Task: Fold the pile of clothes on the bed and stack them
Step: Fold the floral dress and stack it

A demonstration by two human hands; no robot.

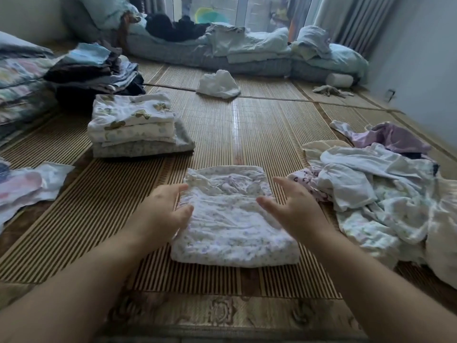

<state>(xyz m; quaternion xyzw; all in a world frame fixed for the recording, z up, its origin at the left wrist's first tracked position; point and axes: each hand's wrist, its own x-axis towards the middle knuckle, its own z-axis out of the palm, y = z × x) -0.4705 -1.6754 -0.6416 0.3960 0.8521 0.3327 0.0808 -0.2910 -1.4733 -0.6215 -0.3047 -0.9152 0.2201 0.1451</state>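
Folded floral garment (232, 219) lay flat on the woven bamboo mat (259, 125), squarely in front of the camera, a small bow visible near its far edge. Left hand (162, 211) at the garment's left edge, fingers curled loosely with the tips against the cloth, not clearly pinching anything. Right hand (294, 209) over the garment's right side, fingers spread fairly wide and slightly bent, blurred at the tips; whether touching the cloth or just above it, impossible to tell. Just right of the garment, a loose unfolded pile of clothes (376, 194), pale whites and prints, with a purple piece (393, 138) at its far end. Beyond the garment to the left, a neat stack of folded floral clothes (133, 125); farther beyond that stack, a second stack of dark and blue folded items (96, 73). Left of the garment, near the frame edge, a flat light printed cloth (32, 184). Well beyond the garment, a crumpled white cloth (218, 84) alone on the mat, and past it a row of pale blue bedding (247, 48) below the window. Far right of that bedding, a small grey rag (330, 91) on the mat.
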